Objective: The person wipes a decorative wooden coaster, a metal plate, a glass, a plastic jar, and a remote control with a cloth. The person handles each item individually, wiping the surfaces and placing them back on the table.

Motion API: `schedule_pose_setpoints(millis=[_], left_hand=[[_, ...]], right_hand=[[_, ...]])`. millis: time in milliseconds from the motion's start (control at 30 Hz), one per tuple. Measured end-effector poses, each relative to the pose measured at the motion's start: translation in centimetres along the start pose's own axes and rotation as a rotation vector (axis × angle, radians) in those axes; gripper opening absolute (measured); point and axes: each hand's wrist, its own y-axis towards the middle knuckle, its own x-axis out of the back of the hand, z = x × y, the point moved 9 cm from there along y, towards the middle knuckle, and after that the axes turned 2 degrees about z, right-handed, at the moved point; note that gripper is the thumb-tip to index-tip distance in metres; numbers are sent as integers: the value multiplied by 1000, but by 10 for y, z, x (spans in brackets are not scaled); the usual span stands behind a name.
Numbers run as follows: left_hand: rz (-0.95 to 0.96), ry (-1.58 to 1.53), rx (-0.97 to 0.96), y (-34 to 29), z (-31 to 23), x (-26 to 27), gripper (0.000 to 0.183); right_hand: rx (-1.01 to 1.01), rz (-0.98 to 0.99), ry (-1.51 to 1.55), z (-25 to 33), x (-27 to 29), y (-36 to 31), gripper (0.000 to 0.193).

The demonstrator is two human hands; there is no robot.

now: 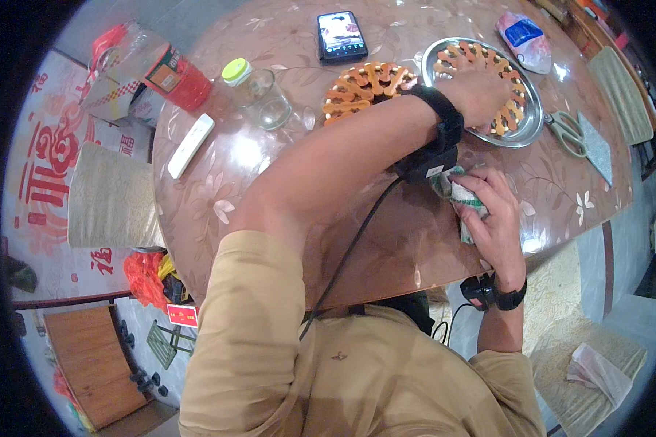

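Observation:
My left arm reaches across the table, and my left hand [481, 93] is over a round metal tray [535, 116]. Its fingers point down among the orange-brown, bone-shaped pieces [514, 109] set in a ring there; the fingertips are hidden, so a hold cannot be made out. Nearer the table's front edge, my right hand [499, 218] is closed round a crumpled white and green wrapper [465, 195]. Left of the tray lies a second ring of similar pieces [346, 98] with a dark middle, partly covered by my left forearm.
Green-handled scissors [565, 134] lie right of the tray, below a blue and white plastic packet [525, 40]. At the back lie a phone [341, 36], a glass jar with a green lid [268, 95], a red-filled plastic container [178, 76] and a white oblong object [191, 146]. A black cable [353, 247] hangs from my left wrist.

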Motion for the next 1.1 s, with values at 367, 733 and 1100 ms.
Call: schedule_pose_setpoints(millis=[367,733,1100], left_hand=[[144,-260,-62,-5,1,-5,66],[-239,-121,-104,-7,2,17,69],[-520,-271,-315,-174,-30,109,64]], right_hand=[[14,-11,7,3,1,-1,36],[19,-6,30,0,1,0,37],[-22,-36,19,-6,1,-6,31]])
